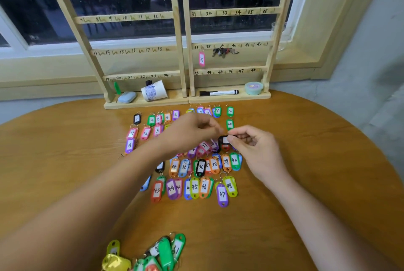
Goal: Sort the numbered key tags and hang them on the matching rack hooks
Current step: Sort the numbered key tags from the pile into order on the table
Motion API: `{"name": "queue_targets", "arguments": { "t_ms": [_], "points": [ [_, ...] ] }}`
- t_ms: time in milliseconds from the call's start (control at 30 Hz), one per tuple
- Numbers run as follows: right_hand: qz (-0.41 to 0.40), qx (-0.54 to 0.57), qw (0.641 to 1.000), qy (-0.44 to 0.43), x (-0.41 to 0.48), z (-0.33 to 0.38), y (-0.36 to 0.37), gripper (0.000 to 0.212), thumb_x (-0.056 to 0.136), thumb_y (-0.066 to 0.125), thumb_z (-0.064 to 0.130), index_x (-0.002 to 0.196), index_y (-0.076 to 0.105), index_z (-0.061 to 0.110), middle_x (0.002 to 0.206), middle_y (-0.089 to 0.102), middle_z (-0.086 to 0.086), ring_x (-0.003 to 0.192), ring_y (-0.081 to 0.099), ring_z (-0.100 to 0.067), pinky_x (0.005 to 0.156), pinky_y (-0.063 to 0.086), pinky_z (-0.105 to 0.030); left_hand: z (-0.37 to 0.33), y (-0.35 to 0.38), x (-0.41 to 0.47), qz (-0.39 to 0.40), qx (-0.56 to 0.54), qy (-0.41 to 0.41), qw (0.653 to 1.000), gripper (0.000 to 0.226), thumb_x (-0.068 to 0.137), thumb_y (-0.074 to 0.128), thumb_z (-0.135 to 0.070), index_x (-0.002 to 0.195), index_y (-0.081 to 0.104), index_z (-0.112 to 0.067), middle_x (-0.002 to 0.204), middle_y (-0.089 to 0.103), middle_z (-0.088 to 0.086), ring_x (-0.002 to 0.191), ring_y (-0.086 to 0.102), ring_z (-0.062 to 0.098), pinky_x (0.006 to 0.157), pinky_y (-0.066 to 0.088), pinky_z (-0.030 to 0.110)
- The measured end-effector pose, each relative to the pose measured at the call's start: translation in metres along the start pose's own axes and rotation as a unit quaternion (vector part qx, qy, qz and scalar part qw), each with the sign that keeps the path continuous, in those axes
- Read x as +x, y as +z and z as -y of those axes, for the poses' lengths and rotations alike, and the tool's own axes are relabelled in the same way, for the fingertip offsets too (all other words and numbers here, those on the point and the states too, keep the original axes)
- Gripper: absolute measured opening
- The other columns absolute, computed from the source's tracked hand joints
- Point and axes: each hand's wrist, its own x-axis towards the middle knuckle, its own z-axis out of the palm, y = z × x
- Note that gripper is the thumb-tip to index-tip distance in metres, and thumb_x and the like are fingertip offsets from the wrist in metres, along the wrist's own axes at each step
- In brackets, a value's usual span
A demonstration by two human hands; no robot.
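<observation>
— Tags (203,168)?
— Coloured plastic, white numbered labels, flat in rough number rows before the racks (177,30). Loose heap (166,251) at near edge.
— Any off the rows?
— One black tag (223,140), pinched in right hand (251,141).
— Racks?
— Two, wooden, upright, side by side, numbered hooks. Only pink tag 37 (201,59) hanging, under its number.
</observation>
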Motion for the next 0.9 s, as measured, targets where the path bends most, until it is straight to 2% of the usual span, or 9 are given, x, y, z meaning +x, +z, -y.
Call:
{"name": "queue_targets", "arguments": {
  "t_ms": [67,167,300,400,500,600,633,767,900],
  "points": [
    [0.008,0.010,1.000,0.005,0.000,0.000,0.001,0.015,0.091,0.083,0.014,0.101,0.082,0.024,0.092,0.078,0.009,0.089,0.072,-0.013,0.082,0.060,-0.030,0.003,0.002,-0.005,0.009,0.010,0.016,1.000,0.003,0.096,0.080,-0.026,0.098,0.081,-0.023,0.091,0.081,-0.004,0.089,0.077,0.013,0.091,0.063,0.040],
    [0.037,0.029,0.999,0.014,-0.003,0.002,0.003,0.017,0.090,0.084,0.012,0.102,0.081,0.024,0.094,0.079,0.005,0.092,0.074,-0.017,0.084,0.062,-0.034,0.008,0.003,-0.009,0.000,0.018,0.031,0.999,0.010,0.091,0.086,-0.030,0.096,0.081,-0.023,0.090,0.081,-0.003,0.089,0.076,0.020,0.088,0.062,0.047],
    [0.063,0.046,0.997,0.007,-0.007,0.003,0.009,0.017,0.091,0.082,0.010,0.102,0.079,0.023,0.096,0.079,0.001,0.092,0.074,-0.017,0.083,0.061,-0.030,0.011,-0.001,-0.012,0.012,0.026,0.046,0.999,0.011,0.090,0.087,-0.026,0.098,0.082,-0.022,0.089,0.081,-0.004,0.085,0.077,0.016,0.082,0.064,0.037],
    [0.057,0.043,0.997,0.006,-0.007,0.003,0.008,0.011,0.095,0.079,0.015,0.102,0.079,0.024,0.097,0.078,0.005,0.094,0.072,-0.013,0.085,0.058,-0.027,0.022,-0.014,-0.011,0.000,0.023,0.015,1.000,0.010,0.093,0.085,-0.020,0.102,0.082,-0.020,0.090,0.082,-0.004,0.085,0.079,0.013,0.081,0.063,0.027],
    [0.048,0.028,0.998,0.006,-0.006,0.003,0.006,0.010,0.098,0.077,0.017,0.102,0.079,0.025,0.098,0.078,0.008,0.097,0.071,-0.012,0.088,0.058,-0.031,0.041,-0.039,-0.005,-0.070,-0.037,-0.046,0.996,0.005,0.096,0.080,-0.013,0.101,0.078,-0.011,0.086,0.080,0.005,0.076,0.078,0.013,0.071,0.058,0.023],
    [0.052,0.009,0.999,0.009,-0.006,0.001,0.006,0.012,0.098,0.075,0.015,0.102,0.079,0.026,0.097,0.077,0.010,0.096,0.070,-0.011,0.087,0.059,-0.034,0.070,-0.076,0.006,-0.153,-0.073,-0.126,0.977,0.009,0.095,0.079,-0.012,0.100,0.075,-0.006,0.085,0.081,0.009,0.077,0.077,0.016,0.078,0.058,0.036],
    [0.054,-0.001,0.998,0.008,-0.006,0.000,0.006,0.012,0.098,0.075,0.016,0.101,0.079,0.027,0.097,0.077,0.011,0.096,0.070,-0.011,0.086,0.059,-0.034,0.079,-0.087,0.009,-0.175,-0.073,-0.150,0.970,0.012,0.095,0.080,-0.015,0.101,0.075,-0.005,0.087,0.082,0.010,0.077,0.076,0.018,0.077,0.058,0.036],
    [0.056,-0.013,0.998,0.004,-0.006,-0.003,0.009,0.013,0.098,0.076,0.017,0.098,0.079,0.029,0.094,0.077,0.009,0.092,0.071,-0.013,0.084,0.059,-0.039,0.108,-0.124,0.016,-0.272,-0.062,-0.225,0.934,0.021,0.092,0.084,-0.019,0.102,0.077,-0.001,0.084,0.077,0.008,0.064,0.066,0.011,0.056,0.049,0.023],
    [0.049,-0.014,0.999,0.007,-0.004,-0.005,0.009,0.014,0.097,0.077,0.015,0.096,0.079,0.029,0.093,0.077,0.009,0.091,0.071,-0.014,0.082,0.059,-0.040,0.132,-0.146,0.016,-0.307,-0.059,-0.277,0.909,0.023,0.089,0.087,-0.023,0.101,0.079,-0.005,0.087,0.077,0.008,0.067,0.063,0.013,0.054,0.044,0.026]
  ]
}}
